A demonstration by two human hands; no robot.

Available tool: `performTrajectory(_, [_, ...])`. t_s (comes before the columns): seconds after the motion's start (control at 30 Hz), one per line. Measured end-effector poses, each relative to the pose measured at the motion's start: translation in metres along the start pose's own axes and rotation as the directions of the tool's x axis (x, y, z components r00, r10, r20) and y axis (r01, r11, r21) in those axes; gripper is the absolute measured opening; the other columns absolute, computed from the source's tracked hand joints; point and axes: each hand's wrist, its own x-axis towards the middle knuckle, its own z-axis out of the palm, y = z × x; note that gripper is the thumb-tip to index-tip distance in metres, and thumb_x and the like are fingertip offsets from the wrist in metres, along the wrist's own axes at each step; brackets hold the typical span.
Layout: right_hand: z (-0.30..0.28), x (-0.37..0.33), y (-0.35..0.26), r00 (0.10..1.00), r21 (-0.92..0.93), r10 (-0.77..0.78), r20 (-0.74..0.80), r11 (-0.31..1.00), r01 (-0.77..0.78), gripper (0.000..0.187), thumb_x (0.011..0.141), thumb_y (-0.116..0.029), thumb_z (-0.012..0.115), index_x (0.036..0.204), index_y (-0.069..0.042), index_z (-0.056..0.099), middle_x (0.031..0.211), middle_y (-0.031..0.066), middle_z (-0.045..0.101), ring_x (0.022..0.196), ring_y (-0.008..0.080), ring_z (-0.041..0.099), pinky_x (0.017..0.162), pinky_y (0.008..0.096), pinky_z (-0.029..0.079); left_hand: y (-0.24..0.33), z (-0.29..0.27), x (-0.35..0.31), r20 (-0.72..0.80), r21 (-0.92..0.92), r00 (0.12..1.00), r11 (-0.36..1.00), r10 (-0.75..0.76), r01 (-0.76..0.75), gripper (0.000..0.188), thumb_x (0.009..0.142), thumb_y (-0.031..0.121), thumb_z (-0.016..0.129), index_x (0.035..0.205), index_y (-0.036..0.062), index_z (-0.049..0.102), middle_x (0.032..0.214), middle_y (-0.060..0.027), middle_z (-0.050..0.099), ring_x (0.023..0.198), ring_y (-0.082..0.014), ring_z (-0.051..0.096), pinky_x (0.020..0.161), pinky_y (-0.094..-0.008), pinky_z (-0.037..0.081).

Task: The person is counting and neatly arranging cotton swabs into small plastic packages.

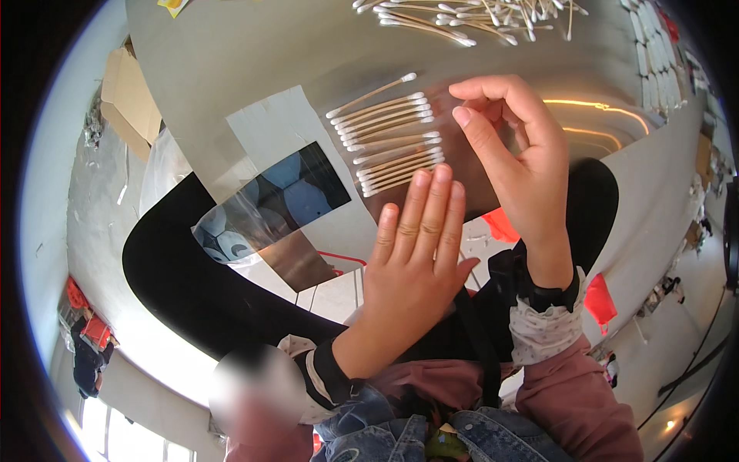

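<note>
Head view; swabs (pixel 394 142) lie beyond left hand (pixel 412 273).

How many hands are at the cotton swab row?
2: the left hand, fingers extended at the near end of the swab row, and the right hand, right of the row.

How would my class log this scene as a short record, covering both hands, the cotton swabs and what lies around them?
Left hand: back up, fingers extended, fingertips at the row's lower right end; contact unclear
Right hand: thumb and forefinger curved, tips apart, nothing visible between
Row of cotton swabs: side by side, top one slanting more steeply
Heap of cotton swabs: loose, at the picture's top
Plastic bag: left of the row
Surface: shiny table
</note>
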Motion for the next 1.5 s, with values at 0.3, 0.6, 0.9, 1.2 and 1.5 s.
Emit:
performTrajectory(0.3, [-0.002, 0.001, 0.005, 0.999, -0.010, -0.031, -0.011, 0.999, 0.031, 0.014, 0.091, 0.001, 0.066, 0.104, -0.002, 0.068, 0.094, 0.0039, 0.067, 0.078, 0.0111, 0.061, 0.070, 0.0239, 0.049, -0.003, -0.005, -0.003, 0.111, -0.033, 0.993, 0.998, -0.045, 0.049, 0.100, 0.081, 0.049, 0.072, 0.153, -0.0068, 0.032, 0.162, -0.0224, 0.032, 0.152, -0.0369, 0.027, 0.122, -0.0517, 0.022])
performTrajectory(0.6, [0.005, 0.003, 0.001, 0.991, 0.297, 0.041, -0.124, 0.955, -0.002, 0.021, 0.101, -0.012, 0.062, 0.118, 0.000, 0.064, 0.110, 0.0068, 0.067, 0.099, 0.0141, 0.064, 0.088, 0.0262, 0.050, -0.031, -0.013, 0.018, -0.330, -0.532, 0.941, 0.839, -0.076, -0.119, 0.075, 0.097, 0.037, 0.060, 0.154, -0.0034, 0.032, 0.160, -0.0210, 0.034, 0.151, -0.0310, 0.032, 0.123, -0.0489, 0.019])
performTrajectory(0.9, [0.040, 0.019, 0.010, 0.993, 0.536, -0.107, 0.045, 0.841, 0.067, 0.059, 0.111, -0.042, 0.030, 0.140, 0.008, 0.044, 0.144, 0.0231, 0.051, 0.138, 0.0295, 0.047, 0.119, 0.0417, 0.033, -0.042, -0.011, 0.076, -0.363, -0.928, 0.666, 0.187, -0.652, -0.324, 0.072, 0.106, 0.046, 0.041, 0.159, 0.0044, 0.018, 0.165, -0.0210, 0.023, 0.155, -0.0308, 0.019, 0.126, -0.0414, 0.007])
performTrajectory(1.2, [0.037, 0.012, -0.001, 1.000, 0.613, 0.023, -0.005, 0.790, -0.015, 0.057, 0.111, -0.040, 0.031, 0.140, 0.007, 0.045, 0.143, 0.0213, 0.053, 0.136, 0.0292, 0.050, 0.116, 0.0396, 0.036, -0.050, -0.023, 0.066, -0.389, -0.914, 0.640, 0.190, -0.662, -0.359, 0.058, 0.109, 0.035, 0.032, 0.156, 0.0026, 0.027, 0.162, -0.0199, 0.030, 0.153, -0.0260, 0.024, 0.126, -0.0378, 0.016])
performTrajectory(1.5, [-0.003, 0.018, 0.006, 0.984, -0.060, -0.179, -0.008, 0.982, 0.178, 0.016, 0.091, 0.001, 0.068, 0.106, -0.004, 0.068, 0.093, 0.0029, 0.064, 0.080, 0.0113, 0.062, 0.069, 0.0242, 0.050, -0.056, -0.041, 0.034, -0.251, 0.042, 0.960, 0.990, -0.123, 0.137, 0.090, 0.094, 0.049, 0.062, 0.154, -0.0084, 0.027, 0.163, -0.0275, 0.024, 0.153, -0.0409, 0.020, 0.123, -0.0542, 0.015])
